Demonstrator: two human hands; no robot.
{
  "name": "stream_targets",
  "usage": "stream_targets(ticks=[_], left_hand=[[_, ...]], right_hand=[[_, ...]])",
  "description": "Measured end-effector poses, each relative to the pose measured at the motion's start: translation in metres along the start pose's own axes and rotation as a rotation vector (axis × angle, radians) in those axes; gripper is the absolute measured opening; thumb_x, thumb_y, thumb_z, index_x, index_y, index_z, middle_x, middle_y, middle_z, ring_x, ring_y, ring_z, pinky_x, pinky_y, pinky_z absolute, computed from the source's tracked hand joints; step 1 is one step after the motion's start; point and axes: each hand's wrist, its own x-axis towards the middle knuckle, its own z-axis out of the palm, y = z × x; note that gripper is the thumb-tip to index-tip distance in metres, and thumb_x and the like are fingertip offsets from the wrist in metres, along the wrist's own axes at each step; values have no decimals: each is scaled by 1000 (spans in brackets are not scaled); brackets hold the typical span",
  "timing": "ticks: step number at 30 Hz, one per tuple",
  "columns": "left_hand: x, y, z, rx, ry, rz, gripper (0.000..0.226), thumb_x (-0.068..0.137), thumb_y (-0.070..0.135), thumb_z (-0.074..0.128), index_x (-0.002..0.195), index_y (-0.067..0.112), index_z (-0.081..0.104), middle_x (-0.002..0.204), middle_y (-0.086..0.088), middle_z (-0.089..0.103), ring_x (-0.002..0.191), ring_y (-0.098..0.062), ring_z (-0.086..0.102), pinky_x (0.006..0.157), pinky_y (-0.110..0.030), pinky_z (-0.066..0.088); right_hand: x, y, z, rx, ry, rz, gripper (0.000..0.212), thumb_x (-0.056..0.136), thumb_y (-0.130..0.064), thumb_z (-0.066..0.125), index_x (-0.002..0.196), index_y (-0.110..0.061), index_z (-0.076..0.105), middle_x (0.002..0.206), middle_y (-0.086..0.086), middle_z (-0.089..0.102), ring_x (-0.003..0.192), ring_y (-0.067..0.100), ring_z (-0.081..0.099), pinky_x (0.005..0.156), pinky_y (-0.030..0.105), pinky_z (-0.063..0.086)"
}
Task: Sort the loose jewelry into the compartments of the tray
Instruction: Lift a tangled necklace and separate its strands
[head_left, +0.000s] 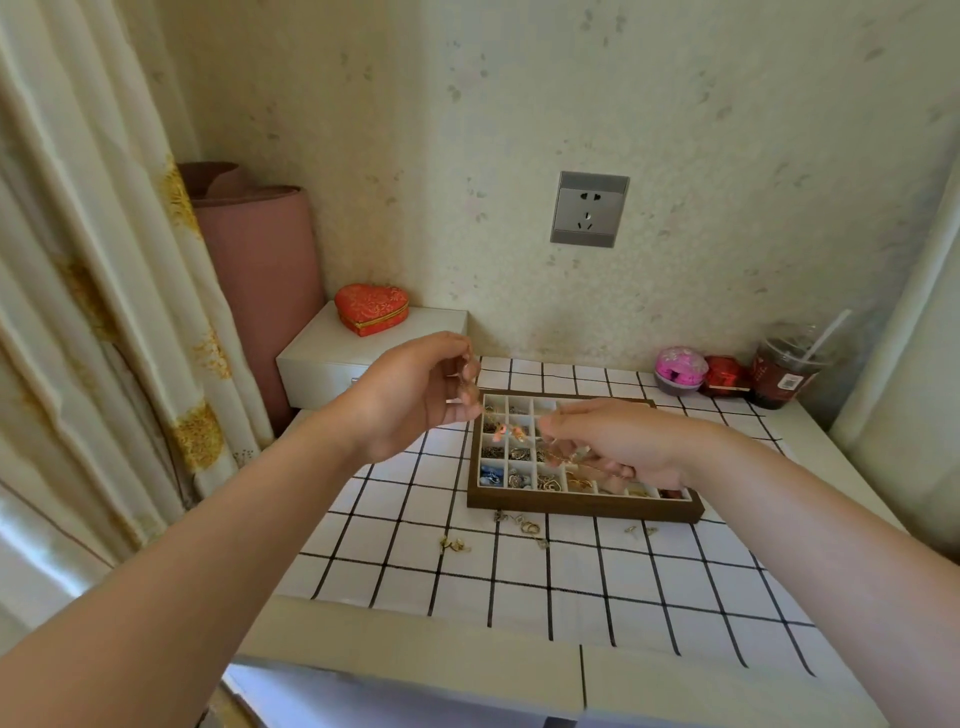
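Pale corner, softly and evenly lit.
A speckled cream wall (519, 104) is fitted with a grey socket (589, 209). A gold-patterned curtain (78, 260) is hung at the left, and a pink roll (260, 249) is stood beside it. The tabletop (415, 649) is covered by a black-gridded white cloth (571, 571); a white drawer unit (332, 358) is set at its far left.

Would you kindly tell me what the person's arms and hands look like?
The left hand and right hand are ungloved, with no ring or watch that I can make out; both forearms are bare to the frame's edge, no sleeves showing.
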Motion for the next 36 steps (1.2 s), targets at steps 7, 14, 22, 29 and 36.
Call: stream_targets(ticks=[7,14,22,29,36], left_hand=[[7,12,-3,59,90,22,23,98,17,36,76,18,43,66,2,45,60,-16,43,61,-29,45],[15,11,6,-47,131,-7,34,101,17,41,67,14,40,63,-3,48,61,-20,58,81,-40,57],[32,3,16,264,202,13,23,98,24,60,80,11,54,74,-4,54,67,-17,60,77,-36,59],[35,4,43,-184,27,27,25,97,2,41,76,7,53,103,-16,70,105,-35,70,93,-43,56],[43,12,55,-115,-137,-151,18,96,11,42,82,10,53,79,-9,66,54,-13,47,49,-19,35]], right_hand=[[-1,-5,-12,-39,-72,25,62,95,-68,39,113,-18,71,102,5,74,50,10,26,42,20,19],[-16,-15,-33,-332,130,-147,31,100,-40,54,101,-18,77,88,-13,77,60,11,50,53,14,41],[-8,-11,-56,-242,470,-351,25,101,-36,56,99,-26,79,100,-11,77,94,2,70,88,20,47],[-2,-24,-45,419,280,-409,28,104,-22,48,90,-8,67,86,9,71,79,24,67,89,41,55],[1,-31,-39,564,132,-335,27,103,-27,40,82,-14,51,63,2,51,55,20,52,62,34,46]])
